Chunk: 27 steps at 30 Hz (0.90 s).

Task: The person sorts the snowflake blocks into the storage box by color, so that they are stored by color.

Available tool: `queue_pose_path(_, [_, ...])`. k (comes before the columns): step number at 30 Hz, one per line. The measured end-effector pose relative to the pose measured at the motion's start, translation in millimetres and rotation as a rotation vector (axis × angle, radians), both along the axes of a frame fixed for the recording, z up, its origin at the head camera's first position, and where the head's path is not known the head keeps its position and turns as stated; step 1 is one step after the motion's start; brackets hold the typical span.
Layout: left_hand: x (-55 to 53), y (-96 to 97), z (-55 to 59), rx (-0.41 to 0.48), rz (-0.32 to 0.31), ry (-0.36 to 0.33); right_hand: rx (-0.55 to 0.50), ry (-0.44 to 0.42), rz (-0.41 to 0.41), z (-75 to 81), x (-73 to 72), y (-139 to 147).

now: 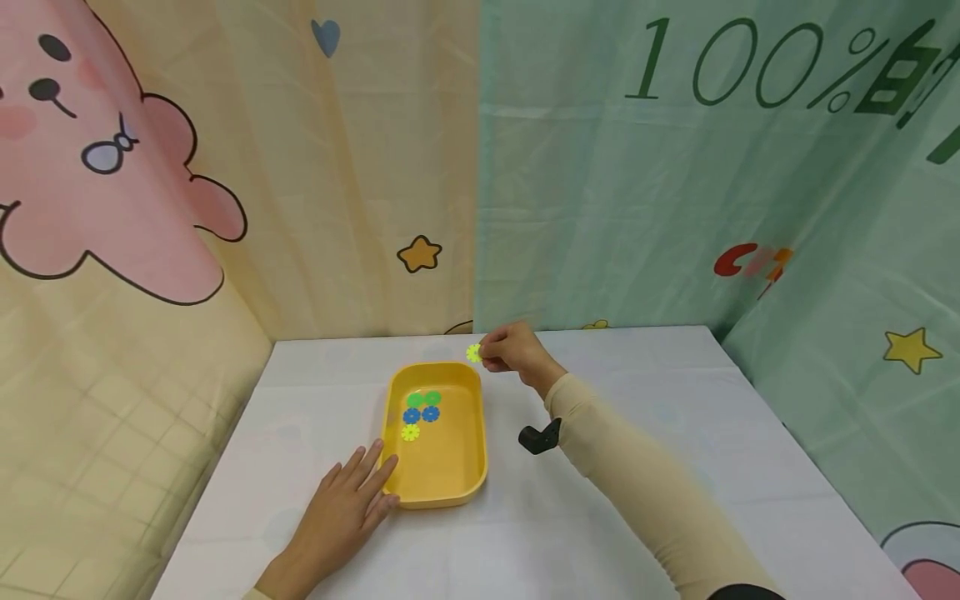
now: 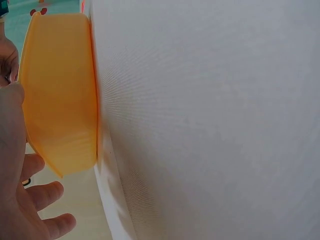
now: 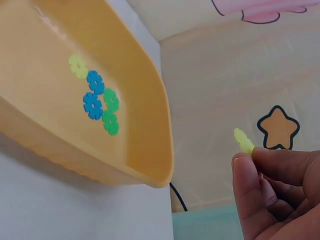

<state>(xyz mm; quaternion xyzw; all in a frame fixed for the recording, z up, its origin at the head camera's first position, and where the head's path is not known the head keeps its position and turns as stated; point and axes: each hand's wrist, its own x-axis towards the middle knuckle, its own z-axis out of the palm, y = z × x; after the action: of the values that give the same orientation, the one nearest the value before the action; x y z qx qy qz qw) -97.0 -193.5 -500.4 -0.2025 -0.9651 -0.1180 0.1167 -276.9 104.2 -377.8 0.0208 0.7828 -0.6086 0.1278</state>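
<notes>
"So, starting from the grip — clamped on what?"

"On a yellow disc (image 1: 473, 353), between thumb and fingertips of the right hand (image 1: 517, 354). Pinched by one edge, with the notched far edge left jutting out."

"And held where?"

"Just beyond the far right corner of the yellow tray (image 1: 446, 467), outside the rim and, judging from the right wrist view, up in the air."

"Anything to mind with the pinch?"

"Keep it light but sure: probably thin, easily flipped or dropped. Leave that notched edge free, so as to let go cleanly."

"And with the left hand (image 1: 337, 512)?"

"Spread, fingers apart, holding nothing, set against the near left part of the rim. Useful for steadying against a slide on the white counter (image 1: 540, 533). Press gently, to avoid tipping."

"Inside the tray?"

"From far to near: two green discs (image 1: 432, 398), two blue discs (image 1: 431, 413), then a lone yellow piece (image 1: 410, 432) at left, with bare floor to its right. Best not to nudge any of these. If crossing the rim, clear it first, then come down slowly and flat."

"Farther out?"

"By the right wrist, a black attachment (image 1: 540, 437) — watch for snagging. Behind, printed curtains (image 1: 600, 217)."
</notes>
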Motion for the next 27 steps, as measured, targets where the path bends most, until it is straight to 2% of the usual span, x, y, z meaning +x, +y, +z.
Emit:
queue_pose_path(8, [2.1, -1.2, 1.0, -0.002, -0.005, 0.036, 0.018, -0.046, 0.011, -8.6, 0.8, -26])
queue_pose_path(14, [1.3, -2.7, -1.6, 0.006, -0.020, 0.059, 0.019, -0.061, 0.039, -25.3, 3.2, -46])
queue_pose_path(17, [0.7, -2.2, -2.4, 0.009, -0.026, 0.042, 0.031, -0.060, 0.043, -35.8, 6.5, -55])
queue_pose_path(27, [-0.2, -2.7, -2.3, -0.005, -0.016, 0.019, 0.208, -0.055, 0.065, -60.2, 15.9, -80])
